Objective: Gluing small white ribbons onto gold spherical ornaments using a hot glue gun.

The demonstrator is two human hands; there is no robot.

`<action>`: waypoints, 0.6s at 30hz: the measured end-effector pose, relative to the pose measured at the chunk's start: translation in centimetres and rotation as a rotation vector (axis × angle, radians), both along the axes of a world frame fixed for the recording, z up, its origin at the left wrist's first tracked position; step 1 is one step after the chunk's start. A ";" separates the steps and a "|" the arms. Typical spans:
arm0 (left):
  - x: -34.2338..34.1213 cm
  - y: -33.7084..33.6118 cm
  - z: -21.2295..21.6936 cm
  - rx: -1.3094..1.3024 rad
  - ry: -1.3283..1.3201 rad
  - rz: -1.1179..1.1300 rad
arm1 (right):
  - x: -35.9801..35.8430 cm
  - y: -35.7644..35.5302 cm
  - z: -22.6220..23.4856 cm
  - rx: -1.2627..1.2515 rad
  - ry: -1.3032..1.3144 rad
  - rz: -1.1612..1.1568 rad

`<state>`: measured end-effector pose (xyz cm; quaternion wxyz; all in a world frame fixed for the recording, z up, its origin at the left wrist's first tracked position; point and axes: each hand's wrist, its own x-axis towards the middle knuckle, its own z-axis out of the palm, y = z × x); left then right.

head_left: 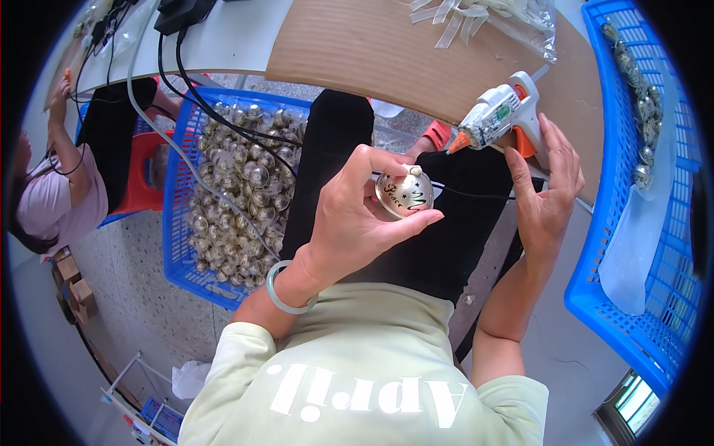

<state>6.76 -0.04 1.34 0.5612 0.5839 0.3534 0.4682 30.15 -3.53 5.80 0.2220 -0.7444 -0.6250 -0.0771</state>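
Note:
My left hand [349, 201] pinches a round champagne-coloured bauble [404, 197] between thumb and fingers, above my lap. Black lettering and small stars decorate its shiny surface, and a small cap shows at its top. At the cardboard's front edge, my right hand [549, 175] has the handle of a white hot glue gun [497, 108] between thumb and fingers. The gun's orange nozzle points down and left toward the bauble, apart from it. An orange trigger shows near my right thumb. How firmly those fingers grip is partly hidden.
A blue basket [175, 238] full of similar baubles stands left of my legs, with cables [238, 130] hanging across it. Cardboard [357, 44] covers the table, with white ribbons [454, 18] on it. Another blue basket [584, 279] is at right. A person [71, 178] sits at far left.

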 end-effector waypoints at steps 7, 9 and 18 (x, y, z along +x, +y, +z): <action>0.9 1.2 0.0 0.059 0.105 -0.154 | 0.4 0.2 -0.1 0.039 0.054 -0.008; 1.3 1.3 0.7 -0.064 0.105 -0.162 | 0.4 0.2 -0.2 0.065 0.100 -0.014; 1.5 1.6 1.4 -0.060 0.166 -0.118 | 0.0 0.1 -0.5 0.119 0.061 -0.028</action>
